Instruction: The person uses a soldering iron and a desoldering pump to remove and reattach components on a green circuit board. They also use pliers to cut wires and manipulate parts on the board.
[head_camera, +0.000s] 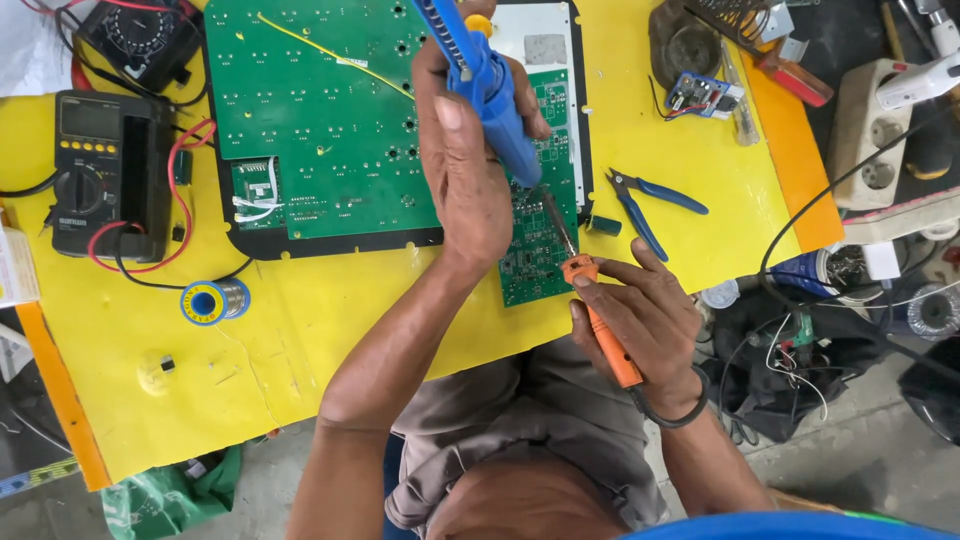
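Note:
My left hand grips a blue desoldering pump, its tip pointing down at a small green circuit board. My right hand holds an orange-handled soldering iron, whose metal tip reaches up onto the same small board beside the pump's tip. A large green circuit board lies on a black panel to the left of my left hand. Everything rests on a yellow table.
A black multimeter with red and black leads sits at the left edge. A solder spool lies below it. Blue cutters lie right of the small board. A white power strip and cables crowd the right side.

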